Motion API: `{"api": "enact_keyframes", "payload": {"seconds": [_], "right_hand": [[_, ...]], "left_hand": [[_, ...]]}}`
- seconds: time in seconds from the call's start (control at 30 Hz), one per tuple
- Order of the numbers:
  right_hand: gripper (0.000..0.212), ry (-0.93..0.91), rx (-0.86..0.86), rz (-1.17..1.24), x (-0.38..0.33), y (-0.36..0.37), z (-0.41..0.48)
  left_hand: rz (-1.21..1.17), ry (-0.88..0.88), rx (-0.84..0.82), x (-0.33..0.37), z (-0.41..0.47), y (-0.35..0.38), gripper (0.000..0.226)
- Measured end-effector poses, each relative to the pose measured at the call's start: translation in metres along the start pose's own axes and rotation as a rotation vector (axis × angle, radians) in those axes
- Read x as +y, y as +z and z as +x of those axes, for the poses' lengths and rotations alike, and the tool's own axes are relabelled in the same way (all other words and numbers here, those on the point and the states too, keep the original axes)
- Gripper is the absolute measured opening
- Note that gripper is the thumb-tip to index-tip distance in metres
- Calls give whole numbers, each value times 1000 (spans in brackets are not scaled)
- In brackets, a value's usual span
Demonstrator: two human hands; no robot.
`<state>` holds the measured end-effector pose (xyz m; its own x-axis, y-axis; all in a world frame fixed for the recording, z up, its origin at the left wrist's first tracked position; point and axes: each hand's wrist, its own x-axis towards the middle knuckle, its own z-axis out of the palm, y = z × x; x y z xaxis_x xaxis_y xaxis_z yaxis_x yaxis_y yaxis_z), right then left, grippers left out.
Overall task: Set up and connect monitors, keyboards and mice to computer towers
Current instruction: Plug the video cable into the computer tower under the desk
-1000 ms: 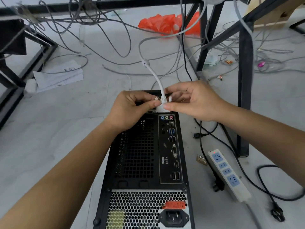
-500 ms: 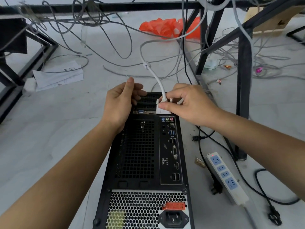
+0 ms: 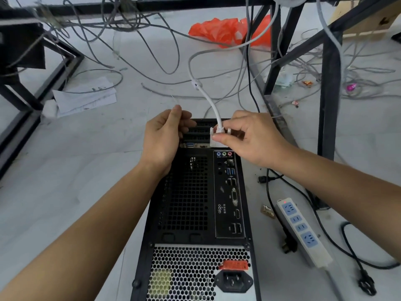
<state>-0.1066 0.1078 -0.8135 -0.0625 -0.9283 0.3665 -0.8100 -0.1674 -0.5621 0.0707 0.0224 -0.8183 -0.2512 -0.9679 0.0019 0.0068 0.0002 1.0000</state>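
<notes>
**Supervisor:** Report item count and hand status.

**Operator:** I count one computer tower (image 3: pixel 188 203), lying on the floor with its rear panel up. One white connector (image 3: pixel 219 140) sits at the tower's 12 o'clock end, by the expansion slots. I cannot tell whether it is seated. My right hand (image 3: pixel 256 140) pinches that connector between thumb and fingers. One white cable (image 3: pixel 213 105) rises from it toward 12 o'clock. My left hand (image 3: pixel 162 140) is at the connector's 9 o'clock, apart from it, fingers curled and pinching a thin pale strip (image 3: pixel 175 102).

**Supervisor:** Legible markings?

**Operator:** One: "aigo" on the port plate (image 3: pixel 227 213). There are three audio jacks (image 3: pixel 224 154): blue, green and pink. One power strip (image 3: pixel 303 233) lies at the tower's 3 o'clock, with four blue sockets. One orange bag (image 3: pixel 219 29) lies at 12 o'clock.
</notes>
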Motion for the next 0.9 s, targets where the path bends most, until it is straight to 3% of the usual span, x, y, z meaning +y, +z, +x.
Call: {"api": "enact_keyframes", "payload": {"seconds": [0.13,0.23,0.37,0.47,0.53,0.6,0.7,0.9], "right_hand": [[26,221,-64,227,-2,-7,0],[37,323,-73,441,3,-10,-10],[17,300,25,609,6,-4,-28],[6,247,75,405,4,-1,-27],[12,123,84,93,2,3,-25],[18,64,115,-33,2,8,-26],[18,60,163,-10,4,16,-29],[23,123,116,283,7,8,-28]], "left_hand": [[16,25,-11,5,-5,1,21],[171,112,-104,6,-12,5,12],[420,300,-244,-1,-23,6,13],[462,344,-235,0,-22,5,16],[472,361,-237,1,-21,6,16],[443,367,-243,0,-21,8,13],[365,369,-230,-1,-20,9,10],[321,375,-242,-2,-19,8,10]]}}
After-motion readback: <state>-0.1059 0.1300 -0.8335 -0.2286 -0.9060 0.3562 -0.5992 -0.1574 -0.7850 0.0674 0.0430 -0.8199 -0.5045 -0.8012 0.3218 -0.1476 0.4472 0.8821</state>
